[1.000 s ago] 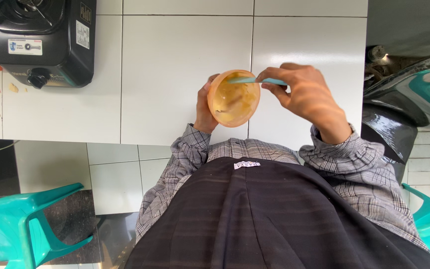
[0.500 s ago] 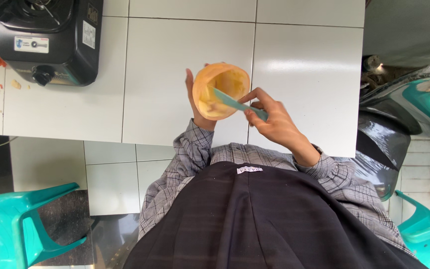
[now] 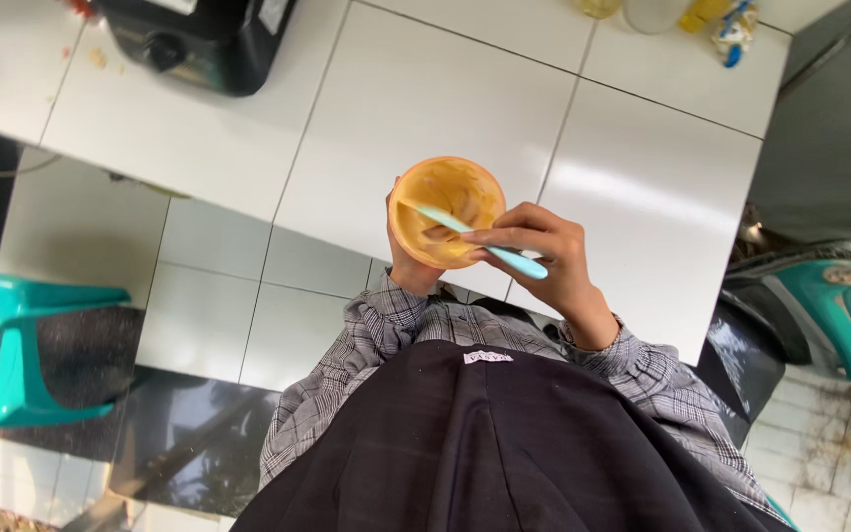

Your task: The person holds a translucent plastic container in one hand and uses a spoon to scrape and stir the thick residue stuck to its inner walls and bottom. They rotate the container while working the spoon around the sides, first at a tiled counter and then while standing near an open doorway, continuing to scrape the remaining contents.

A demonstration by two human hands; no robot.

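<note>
My left hand (image 3: 407,264) cups a small orange bowl (image 3: 445,210) from below and behind, tilted toward me over the edge of the white tiled counter (image 3: 425,108). Yellowish batter smears its inside. My right hand (image 3: 542,253) pinches a light blue spatula (image 3: 480,240), whose tip rests inside the bowl against the batter. Both forearms wear grey plaid sleeves, above a dark apron (image 3: 504,443).
A black countertop appliance (image 3: 199,34) stands at the back left. Bottles and small items (image 3: 711,20) sit at the far back edge. A teal plastic chair (image 3: 12,345) is at my left, and a scooter (image 3: 829,305) is parked at my right.
The view has tilted and shifted, moving the appliance toward the top. My right hand has turned the spatula so it lies across the bowl, and the bowl sits lower and nearer my chest.
</note>
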